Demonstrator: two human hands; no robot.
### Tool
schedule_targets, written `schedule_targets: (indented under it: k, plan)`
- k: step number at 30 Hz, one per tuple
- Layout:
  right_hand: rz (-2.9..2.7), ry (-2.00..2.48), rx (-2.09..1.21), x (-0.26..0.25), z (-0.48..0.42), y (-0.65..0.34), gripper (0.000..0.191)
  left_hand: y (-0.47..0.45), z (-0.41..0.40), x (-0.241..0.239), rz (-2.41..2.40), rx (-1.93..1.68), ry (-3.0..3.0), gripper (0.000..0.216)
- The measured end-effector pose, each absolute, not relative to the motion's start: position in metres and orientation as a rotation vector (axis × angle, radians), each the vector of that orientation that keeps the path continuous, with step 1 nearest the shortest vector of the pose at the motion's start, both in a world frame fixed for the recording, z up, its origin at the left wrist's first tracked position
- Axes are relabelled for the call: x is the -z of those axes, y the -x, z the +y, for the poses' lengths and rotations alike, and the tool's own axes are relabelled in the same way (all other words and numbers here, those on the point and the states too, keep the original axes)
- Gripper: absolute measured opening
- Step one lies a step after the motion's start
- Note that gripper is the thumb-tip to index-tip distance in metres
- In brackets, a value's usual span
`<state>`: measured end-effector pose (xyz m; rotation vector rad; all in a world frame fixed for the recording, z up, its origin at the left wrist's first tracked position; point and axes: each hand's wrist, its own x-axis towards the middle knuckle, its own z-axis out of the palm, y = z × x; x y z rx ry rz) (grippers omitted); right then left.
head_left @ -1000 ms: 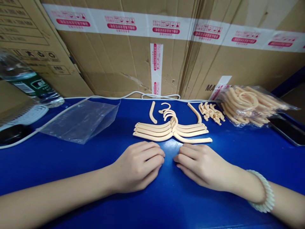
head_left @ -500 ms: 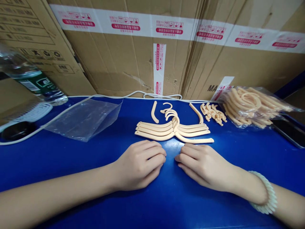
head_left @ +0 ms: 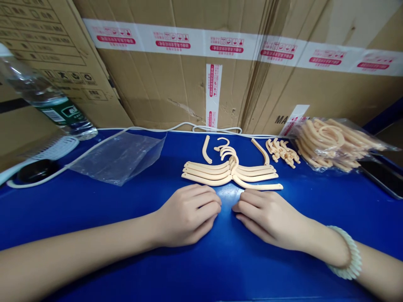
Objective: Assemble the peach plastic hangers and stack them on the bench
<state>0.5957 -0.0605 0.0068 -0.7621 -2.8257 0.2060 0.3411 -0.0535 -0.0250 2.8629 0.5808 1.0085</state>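
My left hand (head_left: 192, 216) rests on the blue table, fingers curled together into a loose fist, with nothing showing in it. Opposite it, a short gap away, my right hand (head_left: 267, 216) lies curled the same way, also holding nothing visible. Just beyond both hands is a stack of cream plastic hangers (head_left: 206, 175), their hooks pointing away from me. Behind the stack lie a loose hanger arm (head_left: 206, 150) on the left, a loose hook (head_left: 223, 142), and another arm (head_left: 260, 152) on the right. A small pile of hooks (head_left: 282, 152) sits farther right.
A clear bag of hanger parts (head_left: 333, 142) lies at the right, beside a dark phone (head_left: 382, 176). At the left are a flat plastic bag (head_left: 121, 157), a water bottle (head_left: 59, 102), a comb (head_left: 64, 146) and a white cable (head_left: 94, 149). Cardboard boxes (head_left: 160, 79) line the back.
The camera view has shifted slightly, so the background sits a little lower and to the right. Both hands stay in place, and the hanger parts have not moved on the table.
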Motion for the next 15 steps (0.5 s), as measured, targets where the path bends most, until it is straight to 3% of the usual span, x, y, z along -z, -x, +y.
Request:
schedule_targets:
  k: [11,15]
  plan:
    - [-2.777,0.804,-0.306,-0.002,-0.056,-0.596,0.018,-0.336,-0.041,0.016,0.641,-1.214,-2.815,0.011]
    - [-2.667,0.709,-0.306,-0.018,-0.045,-0.593,0.017,-0.325,-0.02,-0.004,0.834,-1.103,-2.854,0.016]
